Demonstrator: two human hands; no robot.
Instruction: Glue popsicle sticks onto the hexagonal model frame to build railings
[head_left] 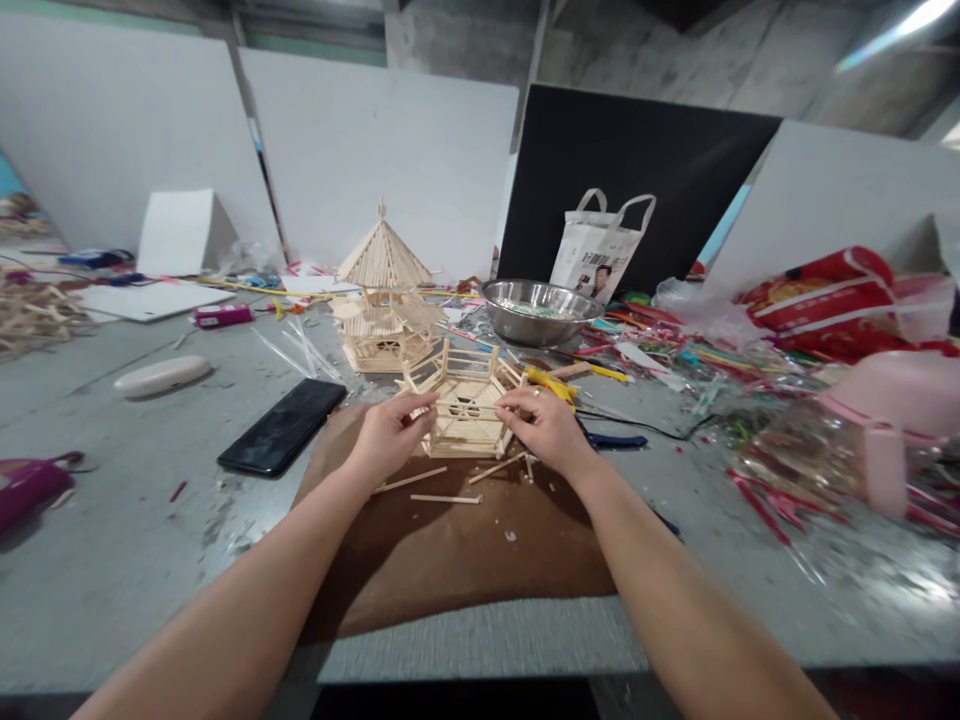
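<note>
A hexagonal wooden stick model (pixel 469 432), low and railed, sits on a brown sheet (pixel 480 560). Across its near side runs a thin wooden stick (pixel 469 407), pinched at one end by my left hand (pixel 394 430) and at the other by my right hand (pixel 547 430). Whether the stick touches the model's posts I cannot tell. Several loose sticks, one of them a short wooden stick (pixel 446 498), lie on the sheet in front of the model. Behind it stands a taller wooden pavilion (pixel 384 290) with a pointed roof.
Left of the sheet lie a black phone (pixel 283 427) and a white oval case (pixel 163 377). Yellow-handled pliers (pixel 551 382) are close beyond my right hand. A metal bowl (pixel 540 310) stands farther back. A pink-lidded jug (pixel 885 430) and plastic scraps crowd the right.
</note>
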